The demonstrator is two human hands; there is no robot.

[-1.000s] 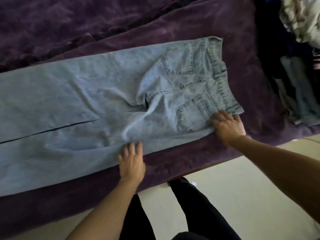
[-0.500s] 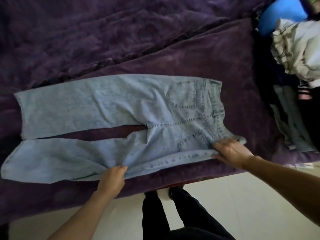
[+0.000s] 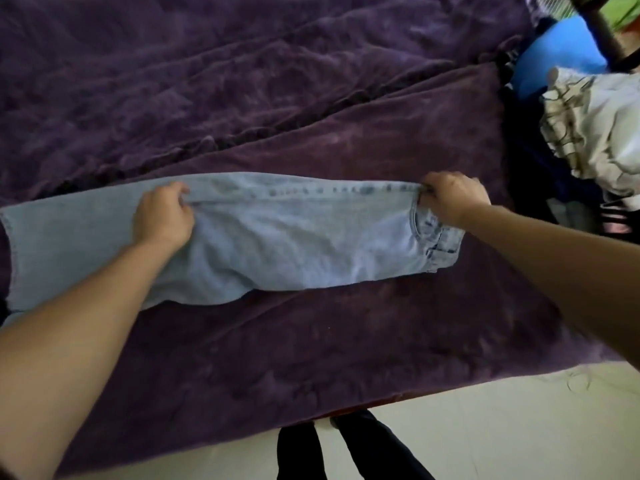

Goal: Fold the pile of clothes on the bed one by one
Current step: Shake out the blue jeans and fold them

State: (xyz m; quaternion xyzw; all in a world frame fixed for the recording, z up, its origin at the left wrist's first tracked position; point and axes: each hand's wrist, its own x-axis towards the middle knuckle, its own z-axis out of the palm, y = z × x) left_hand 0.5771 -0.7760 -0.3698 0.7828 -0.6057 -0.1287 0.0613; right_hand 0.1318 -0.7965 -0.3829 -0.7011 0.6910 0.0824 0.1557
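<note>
Light blue jeans (image 3: 294,244) lie across the purple bed cover (image 3: 311,348), folded lengthwise with one leg over the other, waistband at the right and cuffs running off to the left. My left hand (image 3: 162,216) grips the far seam edge around the thigh. At the waistband's far corner, my right hand (image 3: 450,197) holds the denim in curled fingers. The pile of unfolded clothes (image 3: 595,133) sits at the right end of the bed.
A rumpled purple blanket (image 3: 207,81) covers the far half of the bed. A blue item (image 3: 561,53) lies behind the pile. The bed's near edge meets pale floor (image 3: 502,427), where my dark trouser legs (image 3: 346,448) stand.
Both hands took hold of the jeans' near side edge and carried it away from me over the far leg, so the jeans now lie folded in half lengthwise.
</note>
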